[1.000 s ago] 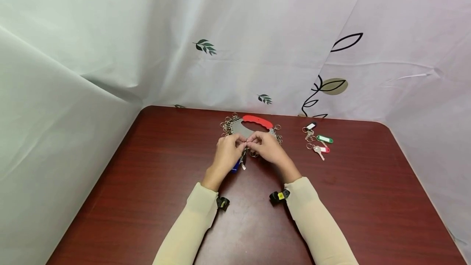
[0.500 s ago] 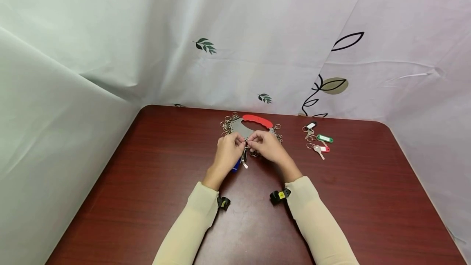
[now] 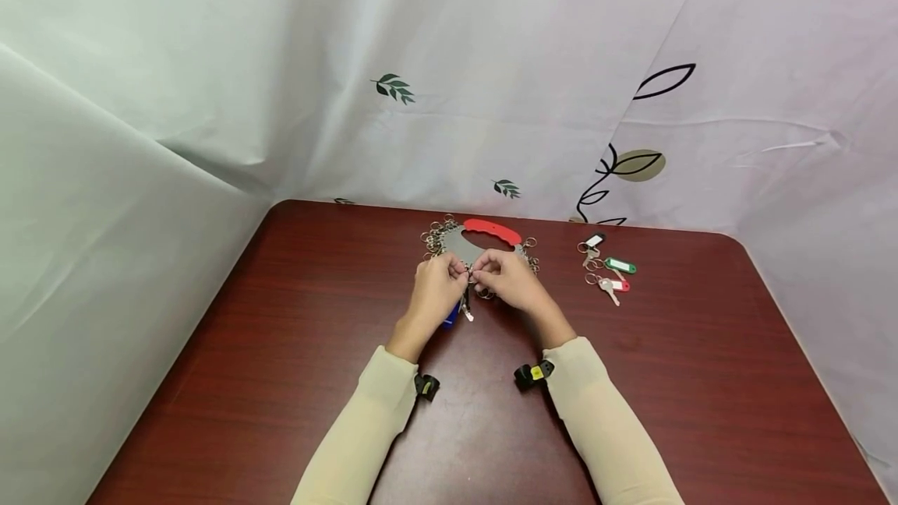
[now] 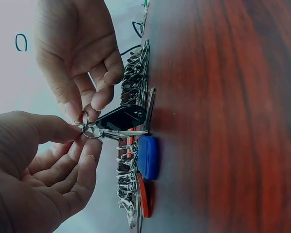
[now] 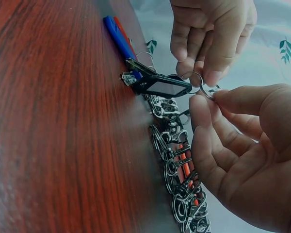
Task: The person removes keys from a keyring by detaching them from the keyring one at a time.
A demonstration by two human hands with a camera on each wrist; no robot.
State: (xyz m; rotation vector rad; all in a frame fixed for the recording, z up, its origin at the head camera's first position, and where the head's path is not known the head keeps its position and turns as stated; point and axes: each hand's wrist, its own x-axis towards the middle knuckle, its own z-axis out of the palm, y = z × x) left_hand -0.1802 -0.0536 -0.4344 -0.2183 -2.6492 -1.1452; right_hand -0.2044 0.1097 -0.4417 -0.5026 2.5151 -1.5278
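My left hand (image 3: 436, 287) and right hand (image 3: 510, 280) meet fingertip to fingertip at the near edge of a grey metal key holder plate (image 3: 457, 245) with a red grip (image 3: 493, 231). Between them is a small split key ring (image 4: 85, 127), which thumb and forefinger of each hand pinch. A black key tag (image 5: 165, 86) with a pale label hangs at the ring, and a metal key (image 3: 468, 313) dangles below the fingers. Close by are a blue key tag (image 4: 148, 158) and a red one (image 4: 143, 196), both low over the table.
Many clips and rings (image 5: 186, 206) line the holder's rim. On the right of the table (image 3: 701, 380) lie keys with a black tag (image 3: 595, 240), a green tag (image 3: 620, 265) and a red tag (image 3: 620, 285). A white curtain (image 3: 449, 61) stands behind the table.
The dangling key has swung slightly to the right, and the fingertips have shifted a little around the ring. Both arms stay nearly where they were; the holder has not moved.
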